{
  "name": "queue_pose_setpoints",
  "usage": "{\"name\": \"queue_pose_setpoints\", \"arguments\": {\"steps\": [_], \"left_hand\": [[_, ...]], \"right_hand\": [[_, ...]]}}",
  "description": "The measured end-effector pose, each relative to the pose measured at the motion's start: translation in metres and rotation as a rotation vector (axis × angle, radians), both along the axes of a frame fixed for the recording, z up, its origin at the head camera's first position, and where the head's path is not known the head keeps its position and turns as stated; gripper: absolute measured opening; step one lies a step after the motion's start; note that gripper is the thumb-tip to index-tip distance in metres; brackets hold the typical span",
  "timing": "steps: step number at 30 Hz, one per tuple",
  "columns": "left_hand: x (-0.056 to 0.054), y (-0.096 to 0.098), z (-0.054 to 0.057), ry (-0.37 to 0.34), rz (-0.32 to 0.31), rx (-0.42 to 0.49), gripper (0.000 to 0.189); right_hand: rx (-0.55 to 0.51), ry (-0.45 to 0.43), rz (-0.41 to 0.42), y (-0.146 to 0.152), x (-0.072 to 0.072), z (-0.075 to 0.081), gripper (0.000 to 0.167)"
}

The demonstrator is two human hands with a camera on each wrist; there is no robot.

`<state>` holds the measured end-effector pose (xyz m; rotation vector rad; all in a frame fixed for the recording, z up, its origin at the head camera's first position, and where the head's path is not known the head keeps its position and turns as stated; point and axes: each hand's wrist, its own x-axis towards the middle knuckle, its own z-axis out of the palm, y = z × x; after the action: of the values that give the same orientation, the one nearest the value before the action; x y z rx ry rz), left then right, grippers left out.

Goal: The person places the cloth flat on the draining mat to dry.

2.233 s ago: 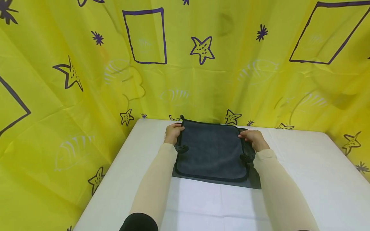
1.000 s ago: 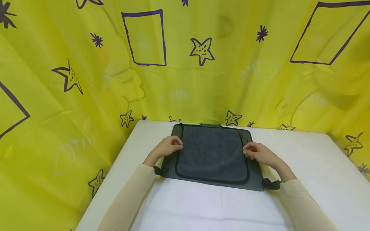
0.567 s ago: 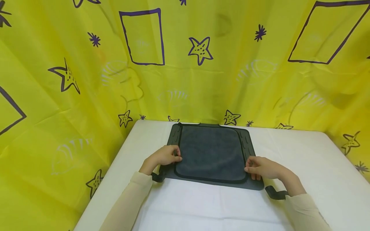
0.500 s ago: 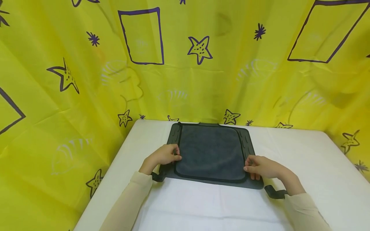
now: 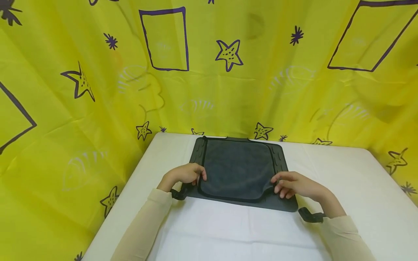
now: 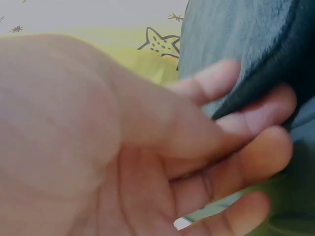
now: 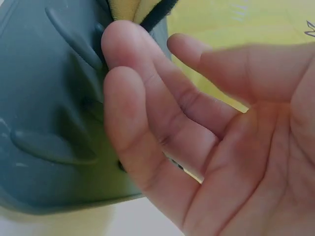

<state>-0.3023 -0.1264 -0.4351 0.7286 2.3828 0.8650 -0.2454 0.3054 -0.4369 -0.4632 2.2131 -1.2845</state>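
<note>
A dark grey cloth (image 5: 238,166) with a black border and a small loop at its far left corner lies on a dark grey board (image 5: 281,204). My left hand (image 5: 184,174) pinches the cloth's left edge; in the left wrist view the black-bordered cloth (image 6: 226,37) runs between thumb and finger. At the right edge, my right hand (image 5: 298,185) has loosely bent, parted fingers beside the cloth. The near right corner is bent inward, baring the board there. In the right wrist view, a cloth edge (image 7: 160,14) sits beyond the fingertips, with the thumb apart from the fingers.
Under the board is a table with a white cover (image 5: 222,232). A yellow curtain (image 5: 202,87) with stars and frames drawn on it hangs behind and at the sides. Black straps (image 5: 310,215) are on both wrists.
Both hands have come down from the cloth's far corners to its near sides, and the cloth now lies on the board. Most recently its near right corner has bent inward and the right fingers have parted.
</note>
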Motion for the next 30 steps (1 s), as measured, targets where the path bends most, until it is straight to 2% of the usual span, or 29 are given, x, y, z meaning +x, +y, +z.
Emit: {"name": "queue_pose_setpoints", "arguments": {"steps": [4, 7, 10, 15, 21, 25, 30], "left_hand": [[-0.001, -0.002, 0.000, 0.021, -0.048, -0.038, 0.043], [-0.001, -0.003, -0.001, 0.034, -0.066, -0.049, 0.039], [-0.002, -0.002, -0.002, 0.036, -0.071, -0.036, 0.036], [-0.002, -0.001, -0.003, 0.040, -0.064, -0.027, 0.031], [-0.003, -0.004, -0.004, 0.064, -0.075, -0.019, 0.020], [-0.005, -0.006, -0.005, 0.078, -0.080, -0.017, 0.016], [-0.007, -0.009, -0.005, 0.081, -0.080, -0.029, 0.014]], "right_hand": [[0.005, -0.056, -0.054, -0.004, 0.003, 0.004, 0.035], [-0.008, -0.128, -0.068, -0.009, 0.005, 0.005, 0.038], [-0.037, -0.155, -0.065, -0.012, 0.004, 0.006, 0.038], [-0.017, -0.040, -0.083, -0.016, 0.003, 0.006, 0.032], [0.116, 0.116, -0.105, -0.020, 0.003, 0.004, 0.021], [0.158, 0.136, -0.103, -0.017, 0.002, 0.004, 0.014], [0.169, 0.127, -0.029, -0.010, 0.003, 0.006, 0.012]]}}
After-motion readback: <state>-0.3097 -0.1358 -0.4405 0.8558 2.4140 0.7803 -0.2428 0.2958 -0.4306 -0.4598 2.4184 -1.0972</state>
